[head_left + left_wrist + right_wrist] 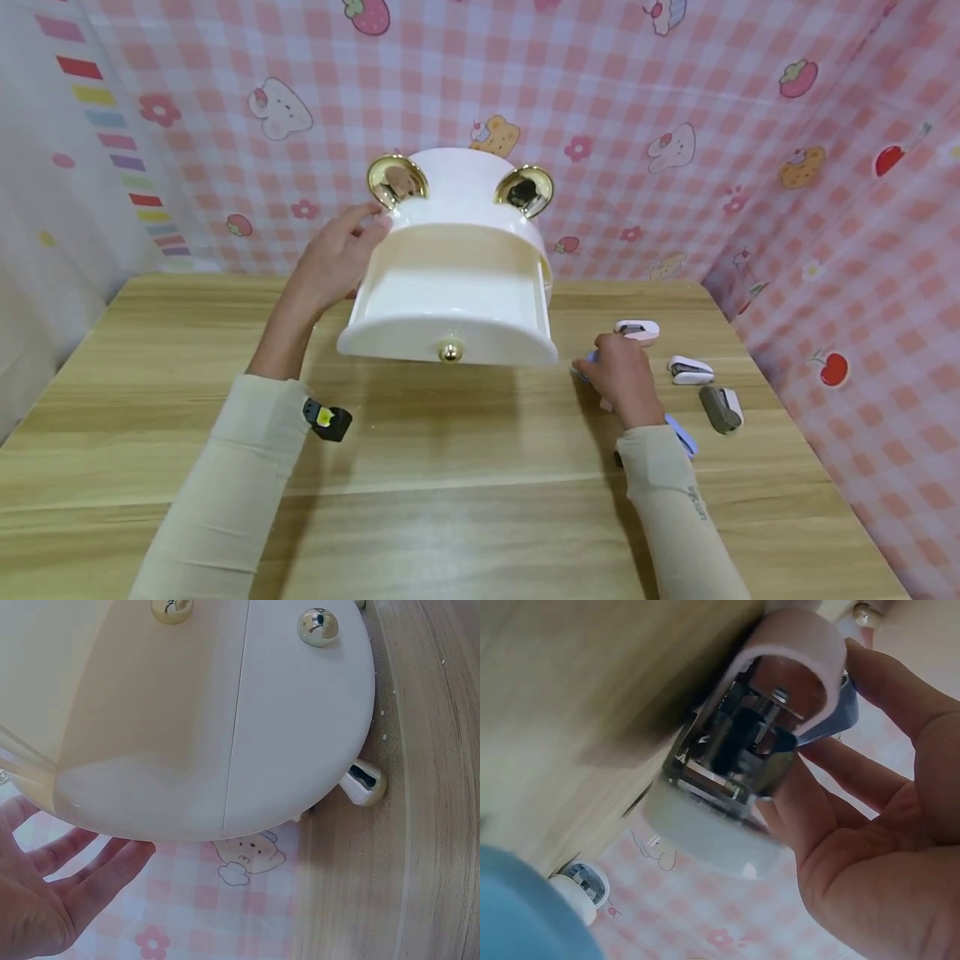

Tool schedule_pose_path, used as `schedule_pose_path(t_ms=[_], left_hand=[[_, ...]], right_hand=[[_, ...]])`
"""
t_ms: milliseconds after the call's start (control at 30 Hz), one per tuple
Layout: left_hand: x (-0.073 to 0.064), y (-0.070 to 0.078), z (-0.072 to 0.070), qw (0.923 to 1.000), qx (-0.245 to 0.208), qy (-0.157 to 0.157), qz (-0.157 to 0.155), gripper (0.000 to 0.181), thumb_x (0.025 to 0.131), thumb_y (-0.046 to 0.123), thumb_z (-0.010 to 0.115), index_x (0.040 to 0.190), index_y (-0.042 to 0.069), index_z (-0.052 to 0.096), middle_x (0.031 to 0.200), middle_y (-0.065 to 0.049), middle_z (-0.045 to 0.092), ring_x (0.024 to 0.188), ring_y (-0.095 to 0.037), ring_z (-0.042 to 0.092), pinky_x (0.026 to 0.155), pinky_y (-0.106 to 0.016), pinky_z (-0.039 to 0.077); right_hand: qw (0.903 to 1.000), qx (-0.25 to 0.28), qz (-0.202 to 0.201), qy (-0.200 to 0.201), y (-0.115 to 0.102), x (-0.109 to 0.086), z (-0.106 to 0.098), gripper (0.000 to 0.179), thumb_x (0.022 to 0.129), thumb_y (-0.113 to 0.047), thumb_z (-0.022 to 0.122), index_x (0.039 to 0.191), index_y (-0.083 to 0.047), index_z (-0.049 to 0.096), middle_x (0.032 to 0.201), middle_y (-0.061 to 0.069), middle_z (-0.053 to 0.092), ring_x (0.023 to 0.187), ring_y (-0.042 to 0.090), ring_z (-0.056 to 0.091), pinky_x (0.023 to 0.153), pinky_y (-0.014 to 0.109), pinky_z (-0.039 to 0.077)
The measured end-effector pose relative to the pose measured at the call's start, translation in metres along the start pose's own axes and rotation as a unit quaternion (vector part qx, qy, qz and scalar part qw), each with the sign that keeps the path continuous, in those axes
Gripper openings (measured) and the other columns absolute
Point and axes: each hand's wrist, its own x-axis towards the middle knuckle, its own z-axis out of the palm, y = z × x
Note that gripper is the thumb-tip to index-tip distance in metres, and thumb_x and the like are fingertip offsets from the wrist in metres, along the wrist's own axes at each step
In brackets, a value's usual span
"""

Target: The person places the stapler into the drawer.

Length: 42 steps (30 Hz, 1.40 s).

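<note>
A white cabinet (pixel 465 179) with gold round ears stands at the back of the table, its white drawer (pixel 397 337) pulled out toward me. My left hand (pixel 341 258) rests against the cabinet's left side; the left wrist view shows its fingers extended along the cabinet's edge. To the right of the drawer, low over the table, my right hand (pixel 622 375) pinches a blue stapler (pixel 841 716) between thumb and fingers. The hand partly covers that stapler in the head view. Close by stands a pink-and-white stapler (pixel 705 832), which overlaps it in the right wrist view.
Right of my right hand lie a white-and-pink stapler (pixel 637 331), a white stapler (pixel 690 371) and a grey-brown stapler (pixel 722 408). A periwinkle stapler (pixel 681 435) is partly hidden by my right sleeve. Behind the table (pixel 450 517) hangs a pink checked cloth (pixel 585 83).
</note>
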Motion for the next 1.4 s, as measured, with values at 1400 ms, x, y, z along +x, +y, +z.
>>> schedule_pose_path(t_ms=[1400], left_hand=[[0.000, -0.007, 0.000, 0.9996, -0.012, -0.011, -0.022, 0.073, 0.102, 0.065, 0.038, 0.158, 0.018, 0.036, 0.144, -0.022, 0.051, 0.127, -0.039, 0.051, 0.092, -0.058, 0.051]], right_hand=[[0.9855, 0.114, -0.061, 0.110, -0.013, -0.003, -0.017, 0.013, 0.089, -0.012, 0.074, 0.090, -0.001, 0.066, 0.084, 0.016, 0.065, 0.074, 0.030, 0.057, 0.063, 0.041, 0.047]])
